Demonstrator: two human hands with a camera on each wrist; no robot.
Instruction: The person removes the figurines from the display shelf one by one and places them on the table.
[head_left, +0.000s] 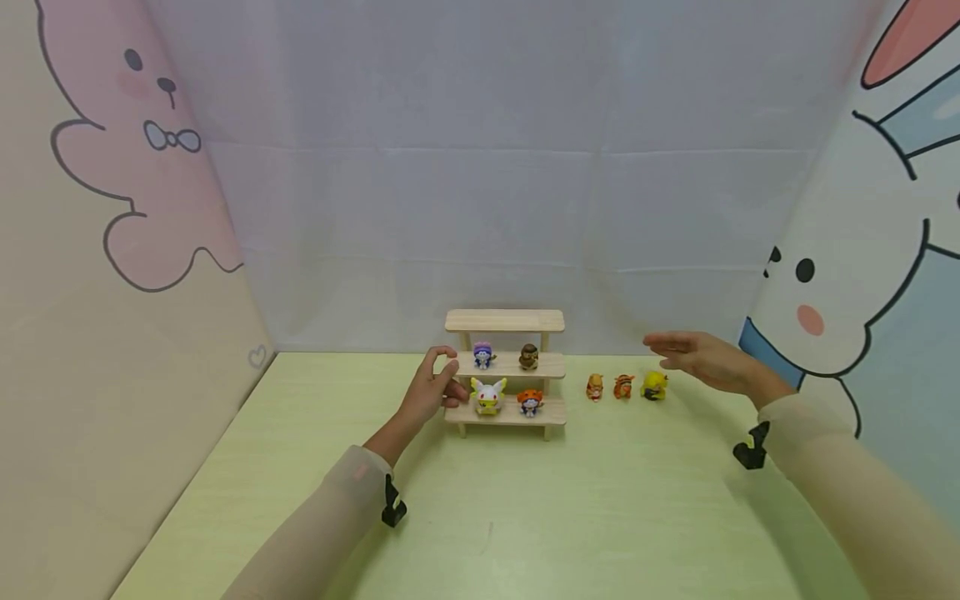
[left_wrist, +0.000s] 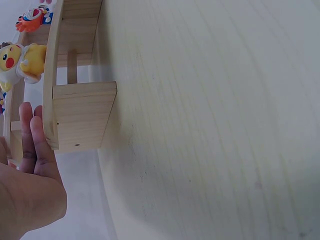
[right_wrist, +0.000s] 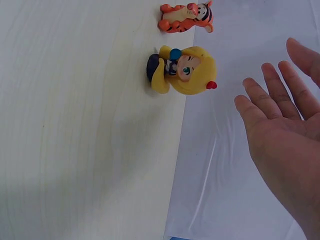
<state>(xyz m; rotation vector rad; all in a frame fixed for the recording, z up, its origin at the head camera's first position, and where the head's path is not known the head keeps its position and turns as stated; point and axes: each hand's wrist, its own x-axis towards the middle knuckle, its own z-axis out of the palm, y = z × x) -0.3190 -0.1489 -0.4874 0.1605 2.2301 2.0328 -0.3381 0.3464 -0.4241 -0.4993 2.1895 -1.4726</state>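
A small three-tier wooden display shelf (head_left: 505, 320) stands near the back of the table. On its middle tier are a purple-hatted figurine (head_left: 482, 356) and a brown figurine (head_left: 528, 357). The bottom tier carries a white-and-yellow figurine (head_left: 488, 398) and an orange-hatted figurine (head_left: 529, 402). My left hand (head_left: 432, 389) is at the shelf's left end; in the left wrist view its fairly straight fingers (left_wrist: 44, 152) lie against the lower board's edge. Beside a yellow-haired figurine (right_wrist: 192, 72), my right hand (right_wrist: 285, 125) hovers with fingers extended, holding nothing.
Left of the yellow-haired figurine, a tiger figurine (head_left: 623, 386) and an orange-yellow figurine (head_left: 594, 387) stand in a row on the pale table (head_left: 525, 508). A white cloth wall (head_left: 510, 200) rises behind, with printed panels on both sides.
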